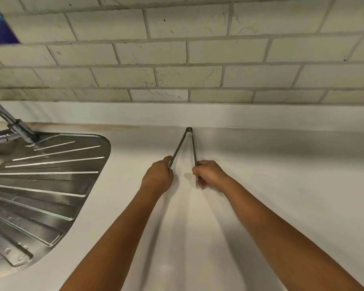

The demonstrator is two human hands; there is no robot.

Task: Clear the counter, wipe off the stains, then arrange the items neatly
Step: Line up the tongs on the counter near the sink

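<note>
Tongs (187, 141) out on the white counter (282, 175), both hands on 'em. Hinge end points away from the person, right up vs. the low ledge under the tiled wall (198, 59); the two arms splay back in a V toward the hands. Left hand (158, 177) fingers curled round the left arm's near end. Right hand (209, 175) pinching the right arm, tip poking out just below the fingers. Hands near each other, w/ a gap between. Steel draining board (51, 175) & tap (13, 124) off to the left, well apart from the tongs.
</note>
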